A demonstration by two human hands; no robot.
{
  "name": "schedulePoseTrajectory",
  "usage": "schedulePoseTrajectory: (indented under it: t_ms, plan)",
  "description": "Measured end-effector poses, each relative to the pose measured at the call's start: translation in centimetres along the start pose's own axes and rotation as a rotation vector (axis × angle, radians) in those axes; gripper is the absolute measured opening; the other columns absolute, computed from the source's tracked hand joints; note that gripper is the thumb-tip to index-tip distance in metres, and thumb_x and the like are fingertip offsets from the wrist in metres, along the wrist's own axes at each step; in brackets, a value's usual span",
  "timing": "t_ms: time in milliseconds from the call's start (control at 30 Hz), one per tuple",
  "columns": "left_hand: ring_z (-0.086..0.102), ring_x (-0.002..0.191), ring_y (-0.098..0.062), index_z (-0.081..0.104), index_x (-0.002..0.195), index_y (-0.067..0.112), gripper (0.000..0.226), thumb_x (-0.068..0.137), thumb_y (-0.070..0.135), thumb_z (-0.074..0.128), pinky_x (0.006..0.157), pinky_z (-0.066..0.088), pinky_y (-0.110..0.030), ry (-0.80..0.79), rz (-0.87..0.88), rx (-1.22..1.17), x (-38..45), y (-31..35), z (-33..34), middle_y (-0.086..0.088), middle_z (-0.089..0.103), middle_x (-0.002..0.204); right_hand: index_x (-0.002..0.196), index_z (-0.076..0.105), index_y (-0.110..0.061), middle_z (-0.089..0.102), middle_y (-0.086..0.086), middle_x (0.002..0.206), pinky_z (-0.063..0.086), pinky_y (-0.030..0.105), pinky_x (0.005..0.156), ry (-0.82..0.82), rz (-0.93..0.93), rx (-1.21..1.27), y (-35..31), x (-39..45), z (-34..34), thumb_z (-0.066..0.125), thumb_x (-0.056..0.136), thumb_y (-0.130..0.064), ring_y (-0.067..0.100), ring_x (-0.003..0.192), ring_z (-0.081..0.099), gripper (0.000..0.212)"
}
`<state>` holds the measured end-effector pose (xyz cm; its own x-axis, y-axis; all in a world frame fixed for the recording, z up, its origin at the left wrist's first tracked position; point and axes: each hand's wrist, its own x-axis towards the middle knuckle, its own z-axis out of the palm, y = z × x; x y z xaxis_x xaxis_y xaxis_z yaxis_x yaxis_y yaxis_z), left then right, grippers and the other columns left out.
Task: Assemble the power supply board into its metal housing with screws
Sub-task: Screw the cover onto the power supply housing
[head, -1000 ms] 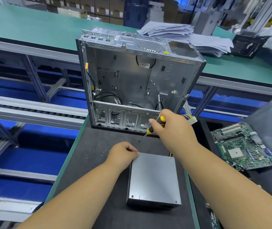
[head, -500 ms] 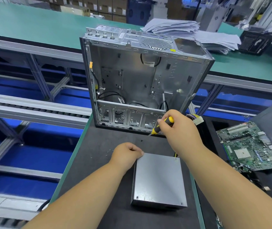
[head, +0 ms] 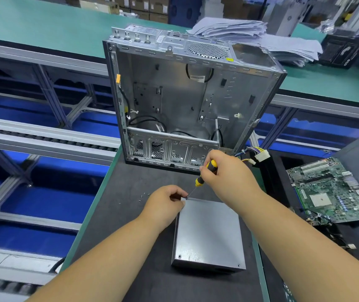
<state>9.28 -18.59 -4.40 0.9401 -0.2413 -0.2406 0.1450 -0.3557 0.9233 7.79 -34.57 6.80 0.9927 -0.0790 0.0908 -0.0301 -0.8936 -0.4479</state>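
Fingers of my left hand (head: 165, 203) are curled at the far left corner of the power supply housing (head: 209, 232), thumb and forefinger pinched together at about twelve o'clock from my wrist. They seem to be steadying a screw under the driver tip, though the screw itself is too small for me to make out. My right hand (head: 228, 177) is wrapped around the yellow-and-black screwdriver (head: 204, 174), holding it tilted so the shaft slants down toward seven o'clock and the tip meets that same corner just beside my left fingertips. I keep the handle high and angled so my left hand has room to guide the point.

That grey metal housing lies flat on the dark counter (head: 130, 214), closed side up, straight ahead of me, with two small holes showing along its near edge. I judge this corner is the one being fastened now and others may remain.

A few loose screws (head: 144, 196) lie on the counter at nine o'clock from my left hand, near enough to pick from. At twelve o'clock stands the open computer case (head: 191, 94), upright, its wiring plug (head: 259, 156) hanging out at its lower right. A green motherboard (head: 335, 190) rests at three o'clock, well apart from my work.
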Motion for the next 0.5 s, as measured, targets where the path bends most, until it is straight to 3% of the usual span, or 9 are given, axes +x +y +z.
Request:
schedulePoseTrajectory:
  t_ms: [100, 333, 500]
  plan:
    - [0.061, 0.074, -0.008, 0.069, 0.079, 0.035, 0.027, 0.082, 0.008, 0.067, 0.065, 0.046, -0.016, 0.010, 0.004, 0.029, 0.00, 0.00, -0.07, 0.006, 0.067, 0.078, 0.087, 0.053, -0.026, 0.060, -0.006, 0.067, 0.045, 0.033, 0.059, -0.001, -0.017, -0.017, 0.00, 0.14, 0.04, 0.056, 0.091, -0.038, 0.018, 0.066, 0.055, 0.013]
    - [0.060, 0.070, -0.005, 0.069, 0.080, 0.033, 0.024, 0.084, 0.009, 0.067, 0.061, 0.042, -0.014, -0.006, -0.005, 0.029, -0.12, 0.34, -0.26, 0.008, 0.066, 0.075, 0.085, 0.052, -0.028, 0.054, -0.010, 0.058, 0.034, 0.029, 0.051, 0.002, -0.040, -0.035, 0.40, 0.11, 0.04, 0.057, 0.092, -0.037, 0.007, 0.058, 0.048, 0.012]
    - [0.063, 0.075, -0.006, 0.071, 0.084, 0.029, 0.021, 0.084, 0.009, 0.066, 0.060, 0.043, -0.012, -0.011, -0.012, 0.025, -0.23, 0.38, -0.30, 0.005, 0.070, 0.082, 0.085, 0.050, -0.030, 0.058, -0.010, 0.061, 0.044, 0.030, 0.054, -0.012, -0.040, -0.029, 0.55, -0.08, -0.18, 0.056, 0.093, -0.037, 0.009, 0.060, 0.052, 0.012]
